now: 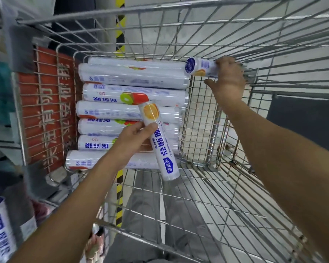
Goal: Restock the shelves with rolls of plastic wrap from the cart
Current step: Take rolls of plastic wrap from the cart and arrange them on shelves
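Held roll (163,158) points away (orange end far).

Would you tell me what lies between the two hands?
Head view: between the left hand and right hand lie the left's roll, stacked rolls and bare cart mesh.

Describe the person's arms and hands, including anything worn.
Both are bare. The left forearm and right forearm show no sleeve up to the frame's edge. The left hand and right hand wear no gloves; no watch, bracelet or ring is visible.
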### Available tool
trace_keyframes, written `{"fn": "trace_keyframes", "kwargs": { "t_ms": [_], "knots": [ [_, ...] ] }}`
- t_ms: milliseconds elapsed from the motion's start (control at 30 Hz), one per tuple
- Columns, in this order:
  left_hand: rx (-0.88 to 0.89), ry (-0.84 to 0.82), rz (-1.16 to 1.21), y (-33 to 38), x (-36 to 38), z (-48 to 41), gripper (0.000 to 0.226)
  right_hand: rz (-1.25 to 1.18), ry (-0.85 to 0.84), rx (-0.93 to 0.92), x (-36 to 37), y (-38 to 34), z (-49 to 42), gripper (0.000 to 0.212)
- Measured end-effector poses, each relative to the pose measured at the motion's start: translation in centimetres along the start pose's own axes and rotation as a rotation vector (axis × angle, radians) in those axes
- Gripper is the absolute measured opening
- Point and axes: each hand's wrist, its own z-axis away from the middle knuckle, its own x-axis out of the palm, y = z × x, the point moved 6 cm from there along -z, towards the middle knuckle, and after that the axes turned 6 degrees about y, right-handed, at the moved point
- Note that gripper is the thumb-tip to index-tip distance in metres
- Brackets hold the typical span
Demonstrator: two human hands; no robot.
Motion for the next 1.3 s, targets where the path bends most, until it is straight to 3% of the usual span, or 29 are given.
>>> {"fn": "trace_keyframes", "kwargs": {
  "t_ms": [100,233,300,433,600,767,900,1100,1300],
  "knots": [
    [0.01,0.001,0.0,-0.2,-0.4,0.0,0.028,0.168,0.067,-0.099,0.6,-0.4,0.1,0.054],
    [0.019,0.011,0.035,-0.1,-0.9,0.5,0.031,0.094,0.108,-0.179,-0.1,-0.3,1.0,0.049],
    [0.035,0.014,0.075,0.2,-1.2,1.0,0.033,-0.092,0.135,-0.168,-2.0,-0.5,2.3,0.044],
    [0.042,0.027,0.172,1.2,-1.6,3.1,0.046,-0.727,-0.075,0.086,-6.6,-1.5,6.6,0.048],
    [0.115,0.017,0.231,3.9,-1.4,7.3,0.025,-1.152,-0.159,0.308,-12.1,-3.0,13.4,0.036],
    [0.183,0.042,0.334,6.3,-2.2,12.7,0.064,-1.379,-0.233,0.425,-16.7,-6.4,19.0,0.023],
    [0.223,0.062,0.419,6.9,-3.3,17.0,0.091,-1.391,-0.281,0.336,-20.0,-9.6,22.3,0.02],
    [0.417,0.142,0.486,6.7,-3.8,24.0,0.052,-1.418,-0.382,0.167,-24.0,-13.3,24.9,0.023],
    [0.507,0.324,0.662,1.8,-3.8,29.3,0.073,-1.36,-0.496,-0.06,-26.0,-15.0,27.5,0.019]
  ]
}}
